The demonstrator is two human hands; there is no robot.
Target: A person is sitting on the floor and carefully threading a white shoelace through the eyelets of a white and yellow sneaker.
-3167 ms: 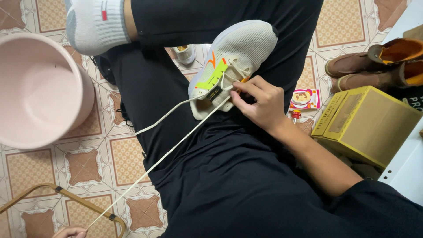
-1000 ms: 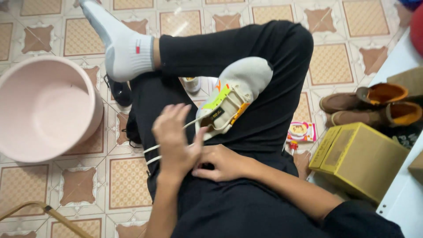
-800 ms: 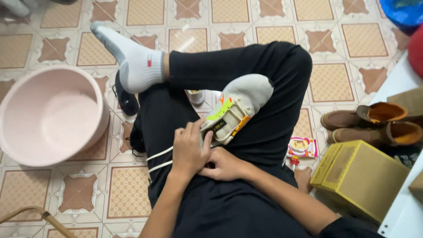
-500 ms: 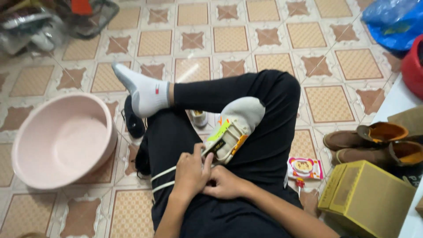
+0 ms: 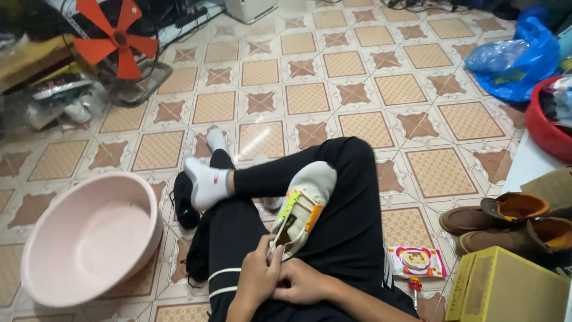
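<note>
Head view: cream sneaker (image 5: 305,206) (neon-trimmed)

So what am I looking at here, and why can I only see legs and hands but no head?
The camera sits on the person's head and looks down, so you see what they see: their own body, not their face. They sit on a tiled floor with legs crossed, in black trousers and white socks. A cream shoe with yellow-green and orange trim rests on their lap. The left hand touches the shoe's near end, and the right hand is tucked against it. What the fingers pinch is too small to tell. Two pale laces run across the thigh. Around them lie a pink basin, brown boots, a yellow box, a small snack packet, a fan with orange blades and a blue plastic bag.
</note>
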